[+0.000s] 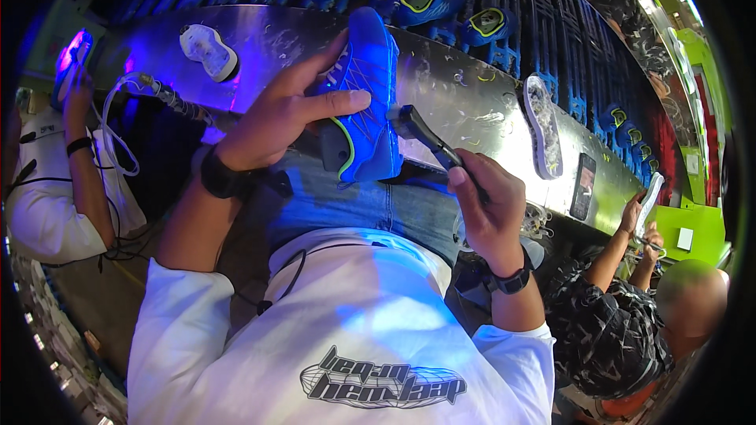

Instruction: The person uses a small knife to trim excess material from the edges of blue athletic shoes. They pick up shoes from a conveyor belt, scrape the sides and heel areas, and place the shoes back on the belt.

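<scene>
— What have the hands got?

— I see my left hand (272, 114) wrapped around a blue sneaker (364, 98) with lime trim, thumb pressed across its side, holding it over the edge of the steel workbench (465, 94). My right hand (488, 205) is closed on the handle of a black hammer (421, 132), whose head touches the shoe.

— And around it?

— A translucent sole (542, 122) and a phone (583, 185) lie on the bench; more blue sneakers (425, 0) sit on the racks behind.

Left hand (272, 114) gripping; right hand (488, 205) closed (seemingly tight).
</scene>
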Available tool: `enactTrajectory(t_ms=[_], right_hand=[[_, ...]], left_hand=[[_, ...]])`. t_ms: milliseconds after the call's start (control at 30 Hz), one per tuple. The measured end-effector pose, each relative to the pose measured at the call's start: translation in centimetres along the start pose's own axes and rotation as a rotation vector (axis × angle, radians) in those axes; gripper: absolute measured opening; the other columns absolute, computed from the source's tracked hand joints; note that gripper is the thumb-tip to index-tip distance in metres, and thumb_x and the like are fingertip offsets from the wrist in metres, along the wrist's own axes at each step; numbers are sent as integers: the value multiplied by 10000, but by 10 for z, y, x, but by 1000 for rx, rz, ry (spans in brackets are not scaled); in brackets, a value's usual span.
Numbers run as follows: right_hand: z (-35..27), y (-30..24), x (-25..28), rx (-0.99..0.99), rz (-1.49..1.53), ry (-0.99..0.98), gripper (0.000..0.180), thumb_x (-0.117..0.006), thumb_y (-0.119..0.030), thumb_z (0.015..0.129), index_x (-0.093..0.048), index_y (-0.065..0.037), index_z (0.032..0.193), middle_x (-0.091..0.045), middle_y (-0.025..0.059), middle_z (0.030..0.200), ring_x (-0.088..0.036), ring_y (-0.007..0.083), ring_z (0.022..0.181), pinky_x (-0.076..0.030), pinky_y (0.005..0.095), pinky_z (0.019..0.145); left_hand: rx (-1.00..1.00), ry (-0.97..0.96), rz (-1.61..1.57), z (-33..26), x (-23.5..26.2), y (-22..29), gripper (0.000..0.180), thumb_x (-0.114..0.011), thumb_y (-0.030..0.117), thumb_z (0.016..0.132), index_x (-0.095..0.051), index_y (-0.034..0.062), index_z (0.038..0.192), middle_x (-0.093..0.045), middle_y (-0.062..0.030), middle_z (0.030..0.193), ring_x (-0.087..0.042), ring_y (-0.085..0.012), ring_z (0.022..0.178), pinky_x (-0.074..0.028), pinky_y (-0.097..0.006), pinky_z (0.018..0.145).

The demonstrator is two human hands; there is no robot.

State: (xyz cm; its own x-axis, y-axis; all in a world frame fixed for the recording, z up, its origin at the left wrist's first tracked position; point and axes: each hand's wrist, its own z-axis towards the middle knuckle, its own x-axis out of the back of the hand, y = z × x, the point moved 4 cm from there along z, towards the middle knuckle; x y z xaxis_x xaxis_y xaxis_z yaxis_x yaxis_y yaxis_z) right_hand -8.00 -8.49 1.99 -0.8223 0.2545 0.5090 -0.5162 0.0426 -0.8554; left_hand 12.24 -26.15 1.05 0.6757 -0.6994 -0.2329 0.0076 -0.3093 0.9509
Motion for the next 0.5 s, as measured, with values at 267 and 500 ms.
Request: enactTrajectory(t_ms=[267,500], right_hand=[[-1,-2,4,47,66,-3,192,-692,-78,927,-709,62,1056,-625,119,733,-549,166,560,-402,288,530],[-2,-4,9,78,57,-16,194,-700,-75,905,-713,60,1044,-626,114,733,-531,159,546,-397,286,521]], left_hand=[[64,28,-37,2,8,1,819,-744,188,937,-308,74,1621,-678,-64,1254,-676,-124,1059,-543,-274,902],[110,46,-78,5,11,0,738,-708,204,958,-362,57,1592,-674,-60,1262,-679,-129,1073,-547,-276,888]])
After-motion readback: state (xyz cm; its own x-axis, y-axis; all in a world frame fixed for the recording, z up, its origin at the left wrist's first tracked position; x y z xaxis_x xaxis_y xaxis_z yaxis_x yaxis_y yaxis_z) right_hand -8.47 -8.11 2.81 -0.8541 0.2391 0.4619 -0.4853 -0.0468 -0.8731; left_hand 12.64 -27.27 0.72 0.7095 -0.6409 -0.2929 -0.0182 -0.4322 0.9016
